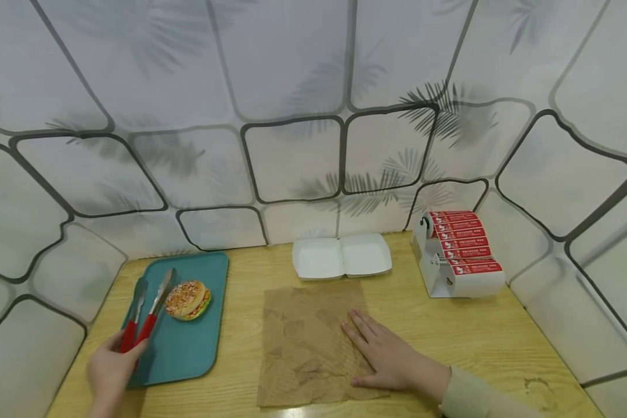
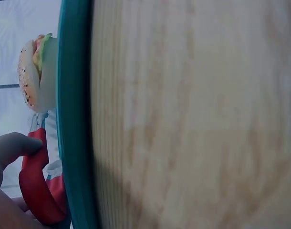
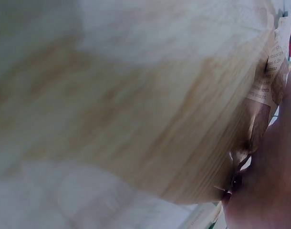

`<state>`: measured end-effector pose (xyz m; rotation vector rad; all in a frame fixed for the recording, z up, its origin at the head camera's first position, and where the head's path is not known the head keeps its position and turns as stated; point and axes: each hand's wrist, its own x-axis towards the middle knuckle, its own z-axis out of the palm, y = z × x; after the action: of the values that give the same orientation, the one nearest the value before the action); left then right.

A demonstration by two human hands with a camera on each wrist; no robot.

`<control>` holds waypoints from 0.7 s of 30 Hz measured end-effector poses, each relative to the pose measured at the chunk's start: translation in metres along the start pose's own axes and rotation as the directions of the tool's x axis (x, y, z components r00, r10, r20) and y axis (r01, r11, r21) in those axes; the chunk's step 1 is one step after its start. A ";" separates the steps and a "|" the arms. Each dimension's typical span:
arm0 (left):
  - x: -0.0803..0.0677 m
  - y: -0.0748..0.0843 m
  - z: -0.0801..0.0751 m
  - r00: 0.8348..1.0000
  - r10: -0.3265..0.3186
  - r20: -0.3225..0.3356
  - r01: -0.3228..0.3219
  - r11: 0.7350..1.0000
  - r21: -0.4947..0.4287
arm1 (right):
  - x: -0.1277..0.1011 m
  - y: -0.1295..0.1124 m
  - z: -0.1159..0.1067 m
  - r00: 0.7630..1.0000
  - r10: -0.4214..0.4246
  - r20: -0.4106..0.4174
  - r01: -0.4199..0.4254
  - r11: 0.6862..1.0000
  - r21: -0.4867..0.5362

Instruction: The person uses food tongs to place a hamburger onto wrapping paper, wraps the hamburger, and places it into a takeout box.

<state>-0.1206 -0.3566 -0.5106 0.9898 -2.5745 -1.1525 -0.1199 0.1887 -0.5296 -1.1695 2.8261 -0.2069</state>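
Two hands (image 1: 116, 364) (image 1: 389, 353) apart — tongs (image 1: 147, 327), paper (image 1: 305, 342) edge

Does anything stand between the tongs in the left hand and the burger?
Nothing visible does. The left hand holds the tongs over the tray, their arms apart, and the nearer arm is close beside the burger; whether they touch is unclear.

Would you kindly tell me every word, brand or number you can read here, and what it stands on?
None can be quoted with confidence.
Red labels on the white dispenser: pale lettering, too small.
Brown paper: print in the right wrist view, too blurred.
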 end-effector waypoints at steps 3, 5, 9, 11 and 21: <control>-0.001 0.000 -0.003 0.998 -0.063 0.019 0.064 0.996 -0.059 | 0.001 0.000 -0.001 1.000 0.008 0.020 -0.007 1.000 -0.003; -0.001 0.000 -0.006 0.995 -0.097 0.023 0.099 0.992 -0.078 | 0.001 -0.001 -0.001 0.999 0.010 0.032 -0.010 1.000 -0.007; -0.003 0.002 -0.010 0.993 -0.115 0.001 0.115 0.992 -0.056 | 0.002 0.000 0.000 0.999 0.017 0.047 -0.015 1.000 -0.025; -0.006 0.003 -0.013 0.993 -0.121 -0.004 0.120 0.990 -0.073 | 0.002 0.000 0.001 0.999 0.019 0.050 -0.018 0.999 -0.028; -0.021 0.012 -0.027 0.993 -0.113 0.039 0.116 0.989 -0.088 | 0.001 -0.002 -0.002 0.998 0.026 0.054 -0.025 0.999 -0.022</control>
<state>-0.1008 -0.3540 -0.4810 1.1203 -2.4949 -1.3120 -0.1195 0.1870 -0.5269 -1.1250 2.8010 -0.1411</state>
